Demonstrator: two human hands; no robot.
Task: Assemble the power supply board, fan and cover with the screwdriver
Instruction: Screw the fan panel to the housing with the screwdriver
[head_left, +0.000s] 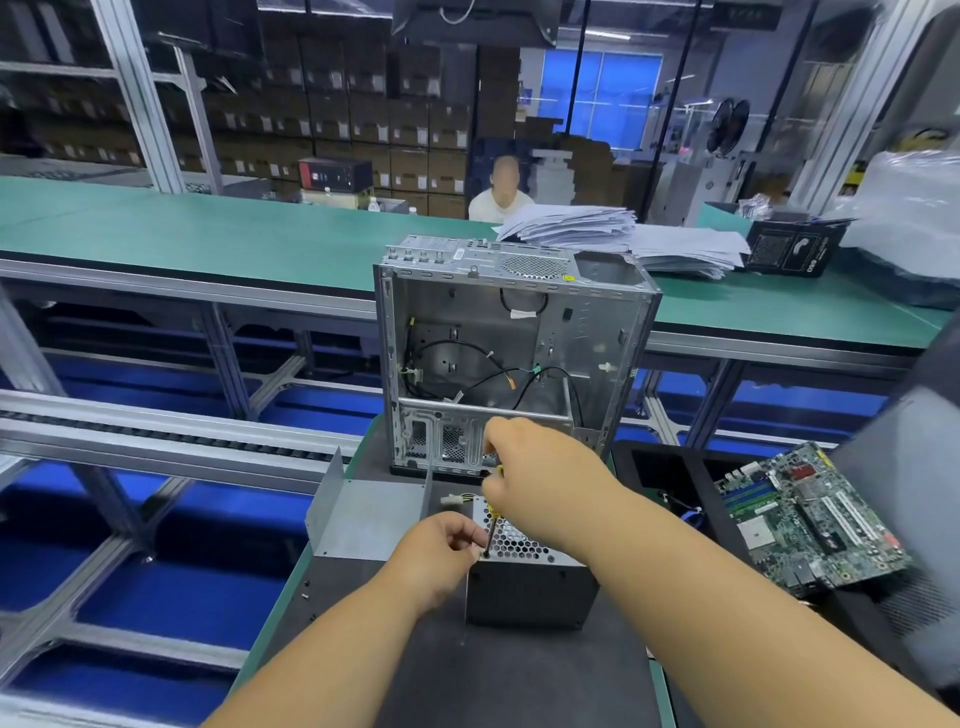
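While the screwdriver (490, 531) stands on the near-left corner of the power supply (530, 587), a screw is being set.
Right hand (540, 483) grips the handle; left hand (441, 551) pinches by the tip. Rigid, probably heavy box: hold its solid sides, not the perforated grille.

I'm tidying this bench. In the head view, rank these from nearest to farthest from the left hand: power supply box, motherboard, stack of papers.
1. Power supply box: just right of the left hand.
2. Motherboard: far right on the bench.
3. Stack of papers: behind the chassis.
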